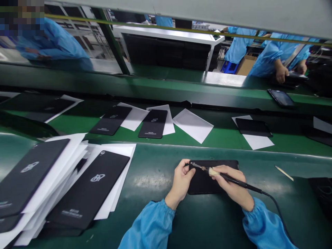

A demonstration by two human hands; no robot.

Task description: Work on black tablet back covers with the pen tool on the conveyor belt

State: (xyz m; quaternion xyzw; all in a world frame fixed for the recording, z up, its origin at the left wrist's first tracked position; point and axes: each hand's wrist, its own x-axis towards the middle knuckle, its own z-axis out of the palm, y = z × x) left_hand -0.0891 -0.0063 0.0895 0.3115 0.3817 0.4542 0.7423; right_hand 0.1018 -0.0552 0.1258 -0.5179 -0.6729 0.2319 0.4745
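A black tablet back cover [207,183] lies with its plain side up on the green bench in front of me. My left hand [182,181] pinches its upper left corner, thumb over the edge and fingers behind. In my right hand [232,181] is a soldering iron [225,177], held like a pen, its cord running down to the right. The metal tip points at the cover's upper left corner, close to my left thumb. Whether the tip touches the cover I cannot tell.
Stacked black covers [90,186] with white paper sheets between stand at left. Beyond, a green conveyor belt [124,136] carries more covers and sheets [193,125]. A thin pale stick [284,173] lies at right. Co-workers in blue smocks work across the line; one person's hands [281,72] hold a dark device.
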